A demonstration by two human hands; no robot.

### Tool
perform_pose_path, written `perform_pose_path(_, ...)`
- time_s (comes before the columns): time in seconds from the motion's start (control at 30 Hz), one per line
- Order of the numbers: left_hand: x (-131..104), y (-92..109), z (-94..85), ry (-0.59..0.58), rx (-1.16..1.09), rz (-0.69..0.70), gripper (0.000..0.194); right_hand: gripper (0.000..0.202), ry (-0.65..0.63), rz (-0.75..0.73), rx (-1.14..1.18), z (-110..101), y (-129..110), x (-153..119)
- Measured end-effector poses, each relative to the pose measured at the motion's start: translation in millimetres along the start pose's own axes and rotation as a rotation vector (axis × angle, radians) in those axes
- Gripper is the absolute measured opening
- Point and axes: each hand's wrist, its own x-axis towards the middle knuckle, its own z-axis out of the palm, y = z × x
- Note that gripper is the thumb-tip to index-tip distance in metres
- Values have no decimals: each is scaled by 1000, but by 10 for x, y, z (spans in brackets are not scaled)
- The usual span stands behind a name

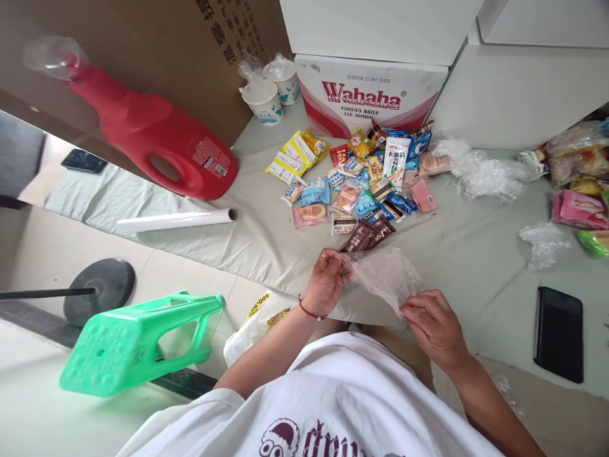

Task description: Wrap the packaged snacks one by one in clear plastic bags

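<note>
A clear plastic bag [387, 273] is stretched between my two hands near the table's front edge. My left hand [330, 279] pinches its left end with thumb and fingers. At the lower right end, my right hand [432, 324] is closed on the film, fingertips together. The bag looks thin and crumpled, with nothing visible inside. Just beyond it lie brown snack packets [366, 235], close to my left fingertips. Behind these spreads a pile of small wrapped snacks [354, 197] in blue, pink and yellow. A white packet [396, 158] lies on top of the pile.
A Wahaha carton [366, 95] stands behind the snacks, with paper cups [263, 105] beside it. Left are a red jug [166, 139] and a white roll [176, 220]. Crumpled plastic [495, 171], more snacks [580, 208] and a phone [559, 334] lie right. A green stool [137, 343] is lower left.
</note>
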Motion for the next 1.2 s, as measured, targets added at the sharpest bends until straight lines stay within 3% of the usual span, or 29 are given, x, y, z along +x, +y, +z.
perform_pose_path(0.07,-9,-11,28,-14,2,-26,57,22,-43,114,117,-30,12,-76)
perform_pose_path(0.17,-20,37,38,-63,114,6,53,8,25,383,297,-151,21,-89)
perform_pose_path(0.3,-25,253,-42,-300,373,-54,49,20,121,699,467,-419,142,106)
perform_pose_path(0.4,-19,391,-104,-338,456,-76,48,31,74,781,461,-546,376,334)
perform_pose_path(0.5,-16,381,-125,-288,462,-42,47,34,-10,723,318,-534,589,536)
perform_pose_path(0.6,-22,267,-115,-209,479,-21,44,28,185,530,-63,-456,584,654)
perform_pose_path(0.67,-32,195,-105,-180,501,-11,41,23,275,298,-225,-408,444,679)
perform_pose_path(0.7,-38,170,-101,-183,514,0,40,23,223,161,-233,-383,351,676)
perform_pose_path(0.77,-47,146,-97,-201,534,41,37,30,-19,-91,-176,-319,162,648)
perform_pose_path(0.83,-50,148,-94,-208,530,65,35,40,-230,-200,-146,-225,20,594)
perform_pose_path(0.87,-50,153,-91,-208,517,55,36,43,-255,-180,-149,-169,-21,559)
perform_pose_path(0.97,-47,160,-69,-225,441,-26,36,53,-153,37,-232,-12,-3,436)
perform_pose_path(1.03,-49,146,-42,-240,405,-54,34,47,-126,172,-316,39,105,359)
perform_pose_path(1.13,-53,102,9,-221,380,-42,25,29,-195,225,-381,-10,310,304)
perform_pose_path(1.2,-56,65,45,-185,390,-22,21,28,-218,213,-344,-104,398,322)
